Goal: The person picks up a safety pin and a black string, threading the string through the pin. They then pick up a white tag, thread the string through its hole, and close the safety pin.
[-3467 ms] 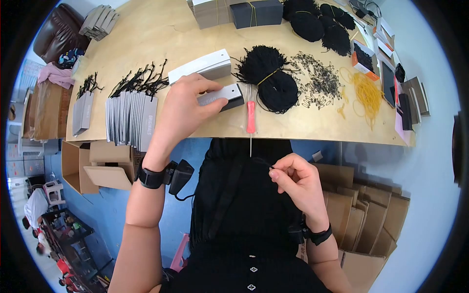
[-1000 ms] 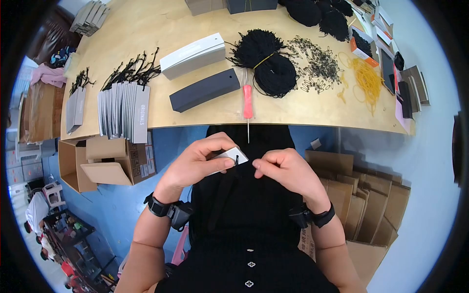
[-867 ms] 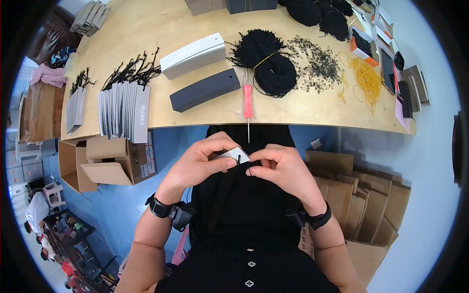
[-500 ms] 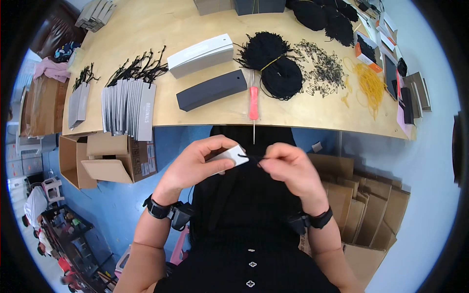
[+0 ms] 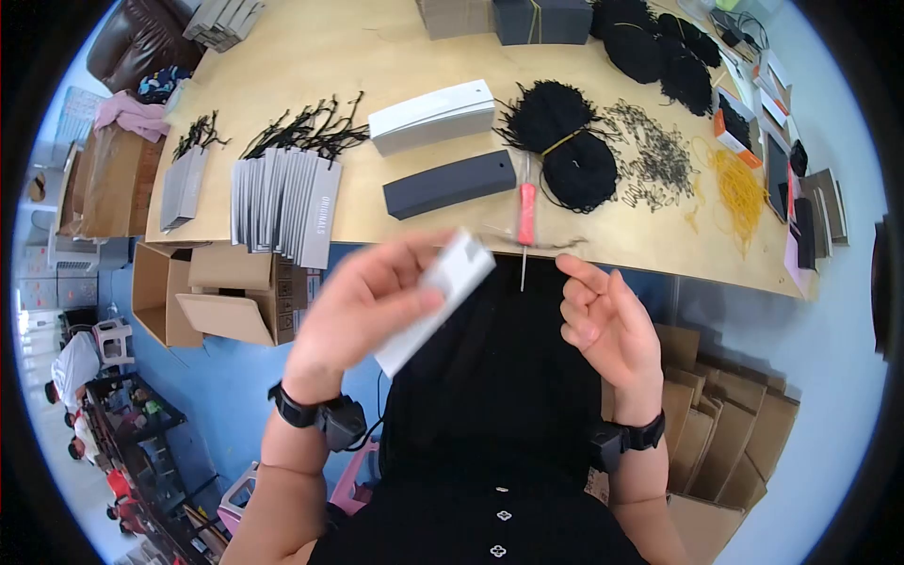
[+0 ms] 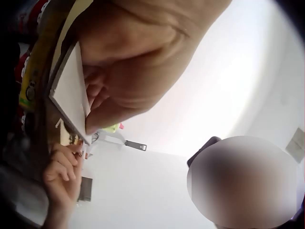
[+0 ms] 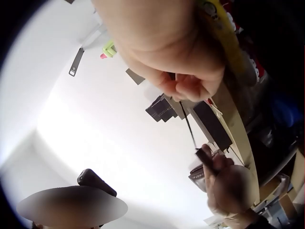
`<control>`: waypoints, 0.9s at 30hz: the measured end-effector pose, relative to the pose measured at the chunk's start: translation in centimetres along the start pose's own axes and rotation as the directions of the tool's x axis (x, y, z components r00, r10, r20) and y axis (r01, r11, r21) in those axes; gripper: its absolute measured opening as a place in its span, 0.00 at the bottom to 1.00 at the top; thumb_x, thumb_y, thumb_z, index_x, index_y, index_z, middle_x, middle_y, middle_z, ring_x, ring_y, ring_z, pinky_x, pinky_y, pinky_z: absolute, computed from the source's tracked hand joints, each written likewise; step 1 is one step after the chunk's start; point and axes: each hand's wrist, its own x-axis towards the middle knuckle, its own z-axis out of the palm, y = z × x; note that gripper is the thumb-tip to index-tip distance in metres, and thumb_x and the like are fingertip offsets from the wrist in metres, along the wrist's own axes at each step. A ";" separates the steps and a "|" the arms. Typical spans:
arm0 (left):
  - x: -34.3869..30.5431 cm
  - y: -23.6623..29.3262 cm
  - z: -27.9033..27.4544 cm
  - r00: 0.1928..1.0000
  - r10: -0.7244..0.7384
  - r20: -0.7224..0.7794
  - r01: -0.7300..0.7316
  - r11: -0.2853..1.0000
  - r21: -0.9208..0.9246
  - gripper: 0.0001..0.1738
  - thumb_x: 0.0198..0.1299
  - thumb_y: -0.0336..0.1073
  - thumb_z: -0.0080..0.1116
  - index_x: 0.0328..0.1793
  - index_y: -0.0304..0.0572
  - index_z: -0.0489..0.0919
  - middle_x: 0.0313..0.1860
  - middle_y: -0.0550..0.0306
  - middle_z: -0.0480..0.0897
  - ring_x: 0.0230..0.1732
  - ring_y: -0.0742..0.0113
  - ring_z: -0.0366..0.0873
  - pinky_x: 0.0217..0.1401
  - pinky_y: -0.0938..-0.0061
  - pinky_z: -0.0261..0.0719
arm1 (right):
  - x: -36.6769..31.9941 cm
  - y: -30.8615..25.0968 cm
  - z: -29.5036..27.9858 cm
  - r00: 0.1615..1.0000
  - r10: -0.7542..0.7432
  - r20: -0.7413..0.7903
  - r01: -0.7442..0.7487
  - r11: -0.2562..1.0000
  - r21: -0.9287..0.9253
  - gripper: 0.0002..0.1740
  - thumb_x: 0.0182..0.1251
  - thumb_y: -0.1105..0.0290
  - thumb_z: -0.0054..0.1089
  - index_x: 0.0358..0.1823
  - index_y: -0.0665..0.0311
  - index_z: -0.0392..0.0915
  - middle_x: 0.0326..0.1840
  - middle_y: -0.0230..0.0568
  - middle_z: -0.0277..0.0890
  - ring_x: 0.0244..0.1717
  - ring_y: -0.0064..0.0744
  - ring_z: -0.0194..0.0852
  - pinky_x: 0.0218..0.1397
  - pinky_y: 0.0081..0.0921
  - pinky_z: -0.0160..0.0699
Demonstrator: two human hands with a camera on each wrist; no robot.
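My left hand (image 5: 358, 306) grips a pale hang tag (image 5: 424, 315) above my lap, thumb across its face. In the left wrist view the tag (image 6: 70, 93) shows as a flat, stiff card. My right hand (image 5: 612, 325) is off to the right, just below the table edge. From its curled fingertips a thin black cord (image 7: 188, 125) runs taut to the end of the tag, as the right wrist view shows. A red-handled hook tool (image 5: 526, 215) lies on the table, its metal shaft sticking out over the edge.
Stacks of white tags (image 5: 431, 115) and dark tags (image 5: 450, 184) lie on the table (image 5: 311, 56). Strung tags (image 5: 282, 202) line the left. Rightward are a black cord bundle (image 5: 576, 165), small pins (image 5: 650, 155) and yellow rubber bands (image 5: 739, 193). Cartons (image 5: 231, 315) stand below.
My left hand has taken a tag from the table down to my lap, where black cord went through its hole. Now my right hand has drawn away rightward, pulling the cord out straight.
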 end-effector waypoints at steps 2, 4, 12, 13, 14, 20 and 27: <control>1.7 1.5 -1.8 0.974 0.123 -0.192 -0.123 0.992 0.011 0.28 0.64 0.24 0.59 0.72 0.33 0.71 0.51 0.60 0.81 0.48 0.78 0.77 0.54 0.82 0.75 | -0.3 0.2 0.4 0.998 -0.022 0.058 0.033 0.981 -0.190 0.28 0.78 0.60 0.52 0.68 0.74 0.67 0.37 0.33 0.74 0.30 0.20 0.68 0.34 0.18 0.65; 4.1 3.5 -5.0 0.917 0.258 -0.305 -0.246 0.966 0.081 0.29 0.64 0.26 0.60 0.72 0.33 0.72 0.53 0.59 0.81 0.48 0.76 0.78 0.53 0.81 0.76 | -0.4 0.5 0.3 0.997 0.010 0.071 0.007 0.971 -0.239 0.26 0.77 0.61 0.53 0.67 0.74 0.69 0.37 0.32 0.74 0.30 0.20 0.68 0.34 0.18 0.65; 5.2 3.3 -9.3 0.709 0.591 -0.385 -0.013 0.556 0.831 0.25 0.63 0.24 0.55 0.68 0.32 0.76 0.51 0.49 0.81 0.47 0.63 0.80 0.52 0.72 0.78 | -1.1 1.2 -0.7 1.000 -0.002 0.003 0.003 0.947 -0.320 0.17 0.76 0.65 0.56 0.57 0.70 0.77 0.35 0.30 0.75 0.31 0.19 0.70 0.35 0.16 0.69; 4.7 2.1 -8.8 0.713 0.588 -0.382 -0.016 0.558 0.830 0.25 0.63 0.24 0.55 0.68 0.32 0.76 0.51 0.49 0.81 0.47 0.63 0.80 0.52 0.72 0.78 | -1.1 1.1 -0.9 1.000 -0.011 -0.007 0.008 0.939 -0.343 0.17 0.76 0.64 0.56 0.57 0.69 0.77 0.35 0.29 0.75 0.31 0.18 0.69 0.35 0.16 0.69; 4.3 1.0 -8.2 0.724 0.593 -0.353 0.080 0.436 0.896 0.25 0.61 0.23 0.54 0.67 0.32 0.76 0.52 0.47 0.79 0.49 0.57 0.79 0.54 0.68 0.77 | -1.1 1.0 -0.9 1.000 -0.014 -0.013 0.009 0.940 -0.342 0.17 0.76 0.64 0.56 0.57 0.69 0.77 0.35 0.29 0.75 0.31 0.18 0.69 0.35 0.16 0.69; 4.6 -3.6 -8.1 0.666 0.705 -0.246 0.251 0.098 0.963 0.26 0.56 0.18 0.54 0.65 0.31 0.76 0.55 0.44 0.73 0.57 0.44 0.70 0.62 0.60 0.69 | 1.2 -0.3 1.4 0.906 -0.423 -0.002 0.181 0.393 -0.902 0.06 0.70 0.73 0.63 0.45 0.65 0.82 0.32 0.27 0.73 0.29 0.17 0.69 0.34 0.16 0.68; 3.4 -1.8 -2.4 0.530 0.835 -0.149 0.027 0.159 0.987 0.21 0.59 0.17 0.54 0.58 0.39 0.82 0.55 0.47 0.76 0.51 0.54 0.75 0.54 0.68 0.74 | 5.8 -1.7 1.5 0.576 -0.607 0.547 0.077 -0.626 -0.776 0.07 0.59 0.74 0.68 0.39 0.59 0.83 0.34 0.38 0.69 0.32 0.38 0.74 0.35 0.31 0.73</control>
